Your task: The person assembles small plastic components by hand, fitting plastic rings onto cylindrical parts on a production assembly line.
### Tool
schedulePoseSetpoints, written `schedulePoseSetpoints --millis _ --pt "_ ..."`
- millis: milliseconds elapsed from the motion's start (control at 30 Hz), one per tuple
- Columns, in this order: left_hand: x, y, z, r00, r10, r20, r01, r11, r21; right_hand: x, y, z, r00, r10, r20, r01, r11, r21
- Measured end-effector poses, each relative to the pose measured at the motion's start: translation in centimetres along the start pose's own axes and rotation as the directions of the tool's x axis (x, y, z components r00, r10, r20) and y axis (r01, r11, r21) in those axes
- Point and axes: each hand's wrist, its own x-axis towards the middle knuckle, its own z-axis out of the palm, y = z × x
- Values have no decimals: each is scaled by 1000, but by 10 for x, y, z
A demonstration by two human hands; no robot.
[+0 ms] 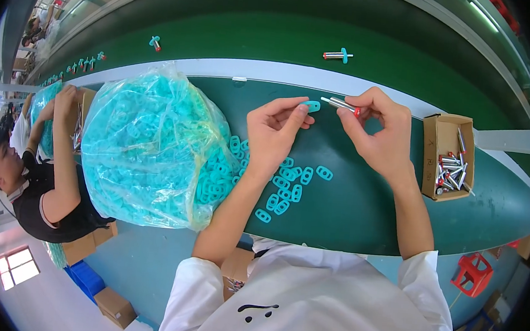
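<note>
Between the thumb and forefinger of my left hand (278,129) is a small turquoise plastic piece (312,106), oval with holes. My right hand (381,130) pinches a silver metal cylinder (342,104) by its red end. Its thin pale tip points left at the turquoise piece, with a small gap between them. Below my left hand, several loose turquoise pieces (281,182) lie scattered on the dark green table (349,203). A large clear plastic bag (154,144) full of the same pieces stands left of my left forearm, its open side facing them.
An open cardboard box (429,155) with several metal cylinders stands on the right. Beyond the table's pale edge runs a green conveyor belt (243,42), carrying joined cylinder-and-turquoise assemblies (337,55). A co-worker (45,192) works at the left. A red stool (473,274) stands on the floor.
</note>
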Motion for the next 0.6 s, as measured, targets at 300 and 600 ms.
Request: schedulePoseSetpoints --millis 300,600 --pt "0 0 1 1000 -8 30 10 999 -54 -4 -2 8 998 -27 61 30 998 -49" --pt "1 1 1 999 -14 37 17 997 -81 -6 -2 9 998 -54 18 55 998 -36"
